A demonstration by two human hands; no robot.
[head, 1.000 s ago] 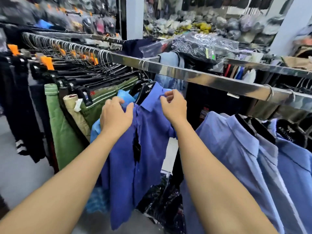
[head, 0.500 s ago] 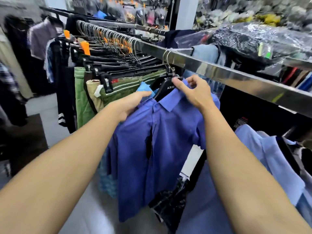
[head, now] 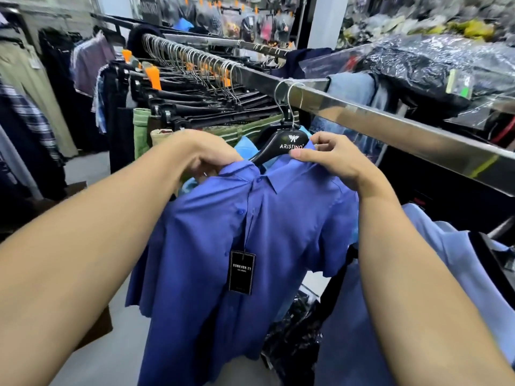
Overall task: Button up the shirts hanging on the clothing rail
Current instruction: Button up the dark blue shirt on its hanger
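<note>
A crowded clothes shop, its steel rail (head: 376,118) crossing the upper right. At centre, the left hand (head: 206,154) and right hand (head: 328,160) each pinch the blue shirt (head: 250,246) at its collar. Soft, light cloth; seemingly partly unbuttoned. Best gripped by the placket. Dark trousers (head: 195,98) hang upper left.

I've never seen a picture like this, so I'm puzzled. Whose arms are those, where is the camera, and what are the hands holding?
No machine here: the arms belong to a person wearing a camera on their head, so you see what they see, looking down. The picture shows a clothes shop. A dark blue shirt hangs on a black hanger from a shiny metal rail. The left hand grips one side of the collar, the right hand pinches the other. A black price tag dangles in front. Trousers hang further along.
</note>
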